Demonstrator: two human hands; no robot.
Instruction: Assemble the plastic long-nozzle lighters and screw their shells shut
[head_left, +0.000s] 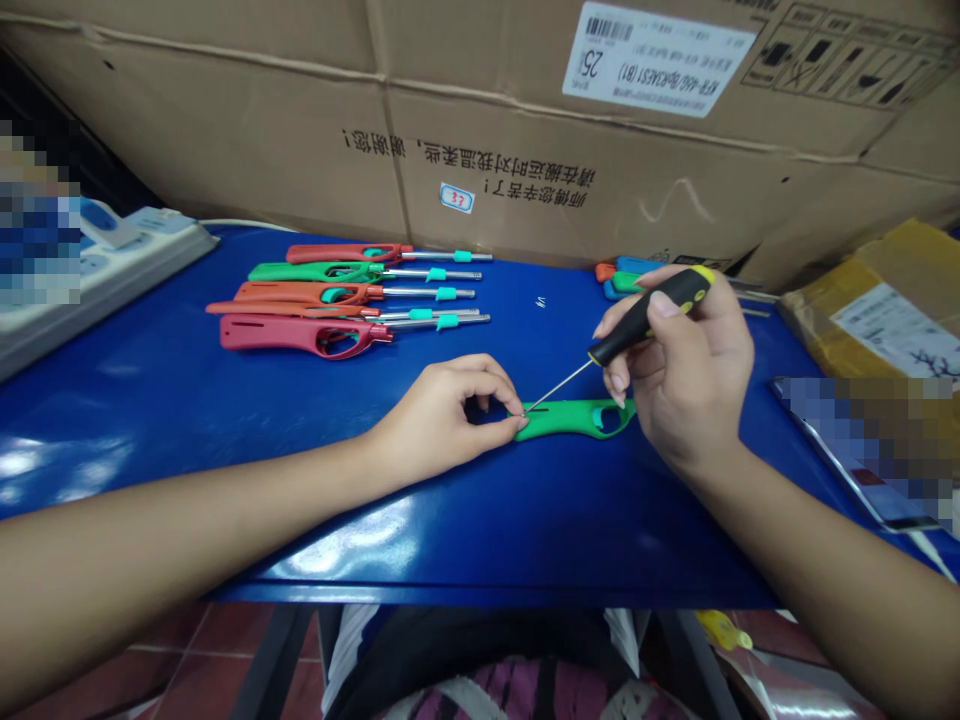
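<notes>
My right hand (686,360) is closed around the black and yellow handle of a screwdriver (652,315). Its thin shaft slants down to the left, and the tip meets the left end of a green lighter (562,420) lying flat on the blue table. Thumb and fingertips of my left hand (457,410) pinch that same end, right at the screwdriver tip; whether they also hold a small part there is hidden. The lighter has a trigger opening with a teal trigger at its right end, partly behind my right fingers. Tiny silvery pieces, perhaps screws (541,302), lie behind it.
Several red, orange and green lighters (307,335) with metal tubes lie at the back left. Behind my right hand are more coloured parts (626,275). A large cardboard box (480,120) stands along the back. A power strip (112,265) is left; a phone (862,450) and taped carton (885,300) are right.
</notes>
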